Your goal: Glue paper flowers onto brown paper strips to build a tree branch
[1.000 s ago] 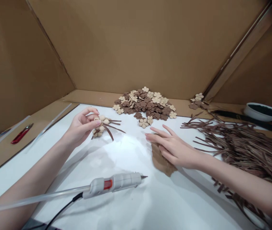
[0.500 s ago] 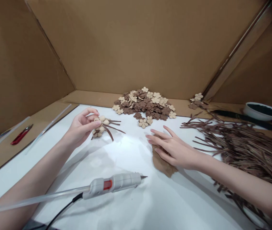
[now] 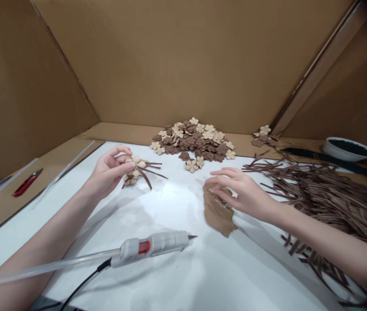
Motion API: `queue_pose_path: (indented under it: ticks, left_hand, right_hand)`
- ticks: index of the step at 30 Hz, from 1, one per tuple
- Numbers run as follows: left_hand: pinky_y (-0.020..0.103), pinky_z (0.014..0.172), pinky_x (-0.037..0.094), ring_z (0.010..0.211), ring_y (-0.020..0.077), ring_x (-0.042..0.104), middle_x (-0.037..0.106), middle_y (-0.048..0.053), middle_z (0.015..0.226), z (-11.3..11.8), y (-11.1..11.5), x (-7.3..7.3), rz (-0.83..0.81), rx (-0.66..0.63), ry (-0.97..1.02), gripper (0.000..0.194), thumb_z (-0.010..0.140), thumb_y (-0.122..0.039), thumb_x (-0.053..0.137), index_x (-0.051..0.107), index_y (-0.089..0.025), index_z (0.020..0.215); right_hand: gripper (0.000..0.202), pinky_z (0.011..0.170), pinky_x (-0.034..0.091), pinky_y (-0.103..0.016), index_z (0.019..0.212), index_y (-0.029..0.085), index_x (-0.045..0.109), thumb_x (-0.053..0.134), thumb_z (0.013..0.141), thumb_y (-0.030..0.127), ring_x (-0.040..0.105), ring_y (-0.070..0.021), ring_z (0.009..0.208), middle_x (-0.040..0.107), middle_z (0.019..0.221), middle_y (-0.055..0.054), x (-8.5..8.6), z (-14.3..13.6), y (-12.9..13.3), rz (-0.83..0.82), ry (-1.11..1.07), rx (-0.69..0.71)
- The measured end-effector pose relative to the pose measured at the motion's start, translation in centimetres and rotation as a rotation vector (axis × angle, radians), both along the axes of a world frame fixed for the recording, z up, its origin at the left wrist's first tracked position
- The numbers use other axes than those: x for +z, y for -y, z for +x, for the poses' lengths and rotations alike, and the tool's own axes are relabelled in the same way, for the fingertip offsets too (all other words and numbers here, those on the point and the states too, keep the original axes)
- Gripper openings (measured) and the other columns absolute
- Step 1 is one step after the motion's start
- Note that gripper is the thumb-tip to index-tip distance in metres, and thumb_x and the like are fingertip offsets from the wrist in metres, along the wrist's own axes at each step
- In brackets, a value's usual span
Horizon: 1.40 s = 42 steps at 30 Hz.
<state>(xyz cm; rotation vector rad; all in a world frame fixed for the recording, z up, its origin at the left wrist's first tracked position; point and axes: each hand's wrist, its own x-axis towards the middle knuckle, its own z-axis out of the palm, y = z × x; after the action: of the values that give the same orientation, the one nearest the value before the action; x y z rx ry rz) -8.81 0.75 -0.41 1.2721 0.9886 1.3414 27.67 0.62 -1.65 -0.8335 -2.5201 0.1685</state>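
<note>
My left hand (image 3: 114, 170) pinches a cluster of cream flower cut-outs (image 3: 134, 177) between thumb and fingers, above the white sheet. Thin brown strips stick out of the cluster to the right. Over the far edge of a flat, ragged brown piece (image 3: 218, 214) hovers my right hand (image 3: 240, 192). Its fingers are apart and hold nothing that I can see; whether the fingertips touch the piece, I cannot tell. A white glue gun (image 3: 154, 246) lies in front, its nozzle pointing right and a clear glue stick in its back end.
Behind the hands is a heap of brown and cream flower cut-outs (image 3: 196, 140). A large pile of brown strips (image 3: 332, 198) covers the right side. A white bowl (image 3: 330, 151) of dark green stuff stands far right. Red cutters (image 3: 26, 183) lie at left. Cardboard walls (image 3: 177, 60) enclose the table.
My right hand has lifted and drawn back from the brown piece, which shows more of its surface now. The left hand keeps its hold on the flower cluster. The view has shifted slightly.
</note>
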Motion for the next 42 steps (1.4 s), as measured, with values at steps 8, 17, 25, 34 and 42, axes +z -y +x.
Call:
queue_pose_path:
  ticks: [8, 17, 25, 34, 42]
  left_hand:
    - [0.018, 0.05, 0.044, 0.057, 0.0121, 0.061, 0.06, -0.004, 0.061, 0.0, 0.1, 0.2, -0.002, 0.005, -0.02, 0.04, 0.064, -0.018, 0.083, 0.058, -0.021, 0.095]
    - [0.018, 0.051, 0.045, 0.055, 0.0096, 0.059, 0.06, -0.005, 0.06, 0.0, 0.1, 0.2, -0.001, -0.009, -0.002, 0.041, 0.062, -0.017, 0.085, 0.059, -0.021, 0.094]
    - [0.016, 0.054, 0.044, 0.056, 0.0066, 0.057, 0.058, -0.007, 0.06, 0.1, 0.1, 0.3, 0.003, -0.043, 0.044, 0.037, 0.067, -0.013, 0.083, 0.059, -0.019, 0.095]
    - [0.017, 0.052, 0.042, 0.057, 0.0076, 0.057, 0.062, -0.005, 0.062, 0.4, 0.1, 0.4, 0.014, -0.023, 0.01, 0.041, 0.064, -0.016, 0.085, 0.058, -0.018, 0.094]
    - [0.016, 0.053, 0.04, 0.058, 0.0071, 0.057, 0.065, -0.003, 0.066, 0.4, 0.0, 0.2, 0.026, -0.065, 0.008, 0.041, 0.066, -0.015, 0.084, 0.057, -0.018, 0.096]
  right_hand:
    - [0.028, 0.078, 0.05, -0.034, 0.104, 0.021, 0.07, 0.055, 0.082, 0.009, 0.064, -0.0211, 0.084, 0.069, 0.078, -0.006, -0.6, 0.1, 0.4, -0.157, -0.043, -0.055]
    - [0.028, 0.058, 0.043, -0.025, 0.119, 0.022, 0.062, 0.048, 0.096, 0.029, 0.059, -0.0145, 0.055, 0.064, 0.062, 0.001, 0.2, 1.2, 1.6, -0.142, 0.048, -0.148]
    - [0.055, 0.117, 0.03, -0.047, 0.14, 0.02, 0.046, 0.042, 0.086, 0.01, 0.04, -0.0236, 0.14, 0.054, 0.142, -0.011, 0.2, 1.8, 6.4, -0.186, 0.094, 0.197]
    - [0.071, 0.122, 0.014, -0.052, 0.152, 0.018, 0.031, 0.043, 0.083, 0.009, 0.021, -0.0224, 0.149, 0.048, 0.148, -0.013, -0.3, 1.9, 10.2, -0.297, 0.211, 0.209]
    - [0.078, 0.122, 0.004, -0.055, 0.155, 0.016, 0.021, 0.045, 0.081, 0.01, 0.011, -0.0244, 0.15, 0.04, 0.153, -0.01, -0.3, 0.0, 13.3, -0.344, 0.246, 0.179]
